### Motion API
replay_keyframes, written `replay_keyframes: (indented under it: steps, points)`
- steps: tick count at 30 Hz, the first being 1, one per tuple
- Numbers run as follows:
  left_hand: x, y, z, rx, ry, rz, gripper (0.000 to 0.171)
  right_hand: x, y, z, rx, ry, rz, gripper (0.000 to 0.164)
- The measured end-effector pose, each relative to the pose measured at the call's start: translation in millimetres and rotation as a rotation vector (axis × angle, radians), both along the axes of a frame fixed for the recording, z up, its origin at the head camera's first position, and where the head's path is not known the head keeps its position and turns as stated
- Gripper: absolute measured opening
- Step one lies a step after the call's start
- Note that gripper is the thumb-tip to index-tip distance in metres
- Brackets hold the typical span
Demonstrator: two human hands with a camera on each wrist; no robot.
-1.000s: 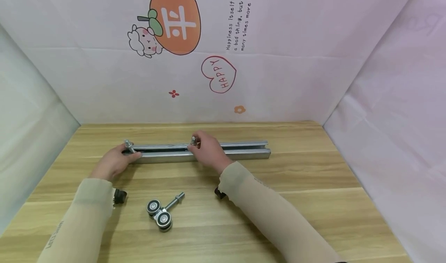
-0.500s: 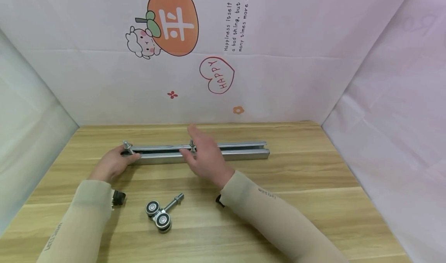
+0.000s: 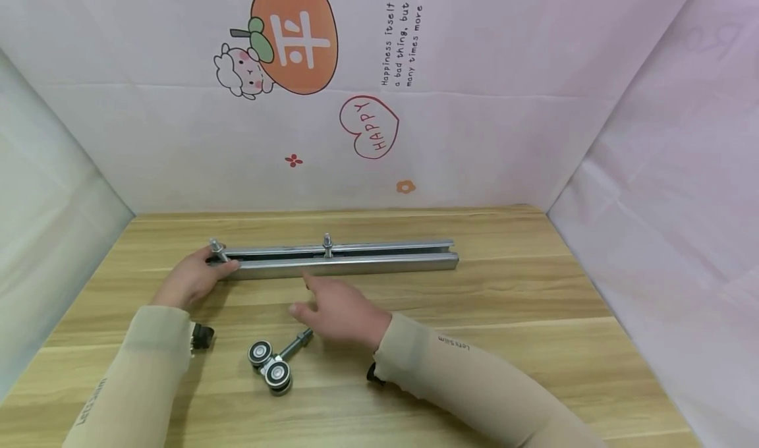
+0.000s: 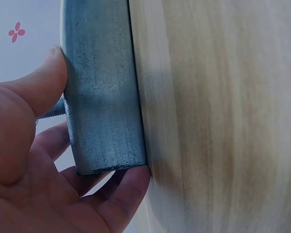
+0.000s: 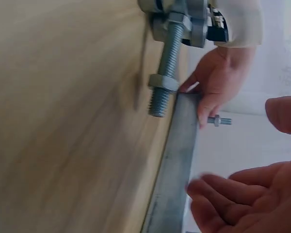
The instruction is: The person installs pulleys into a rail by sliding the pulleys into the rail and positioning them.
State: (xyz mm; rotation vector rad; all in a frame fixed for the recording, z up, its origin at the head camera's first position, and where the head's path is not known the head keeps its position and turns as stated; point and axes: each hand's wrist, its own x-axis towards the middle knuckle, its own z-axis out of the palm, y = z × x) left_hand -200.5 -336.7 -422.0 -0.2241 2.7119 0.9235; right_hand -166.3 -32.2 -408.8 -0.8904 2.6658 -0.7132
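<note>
A C-shaped metal track (image 3: pixel 385 263) lies slot-up across the table. My left hand (image 3: pixel 192 277) holds its left end, thumb on the near upper edge and other fingers curled round the end (image 4: pixel 111 167). Beside that thumb a threaded bolt (image 3: pixel 217 248) leans out of the slot. Another bolt (image 3: pixel 328 245) stands upright near the track's middle; whatever they carry inside is hidden. Nearer me lies a loose roller trolley (image 3: pixel 277 373) with black-and-silver wheels and a nut on its threaded stem (image 5: pixel 167 68). My right hand (image 3: pixel 344 309), fingers loosely spread and holding nothing, is just over the stem's tip.
The wood-grain table (image 3: pixel 504 356) is bounded by a white printed cloth (image 3: pixel 474 138) behind and plain white cloth at both sides. Dark wrist-camera mounts (image 3: pixel 203 336) stick out below both sleeves.
My right hand has let go of the middle bolt, opened, and come back toward me to the loose trolley. My left hand stays at the track's end.
</note>
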Motion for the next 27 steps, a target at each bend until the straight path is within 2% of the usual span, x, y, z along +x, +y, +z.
replay_keyframes:
  steps: [3,7,11,14,22,27]
  points:
    - [0.0,0,0.7,-0.002,-0.004,0.000,0.103,1.8,0,-4.9,0.030,-0.061,-0.017,0.064]
    - [-0.2,-1,0.7,-0.001,-0.009,0.002,0.101,4.0,2,-8.2,0.055,-0.159,-0.025,0.043]
    - [-0.5,-1,0.4,0.007,-0.012,0.004,0.099,6.1,2,-8.8,0.088,-0.258,-0.025,0.044]
    - [-0.4,-1,0.7,0.010,-0.015,0.006,0.102,7.5,2,-8.6,0.090,-0.296,-0.014,0.045]
    - [-0.2,-1,1.2,0.006,-0.018,0.000,0.103,8.2,-1,-10.4,0.025,-0.371,-0.014,0.039]
    - [0.1,-1,1.1,0.005,-0.019,-0.001,0.102,8.8,-2,-15.1,-0.099,-0.497,-0.071,0.027]
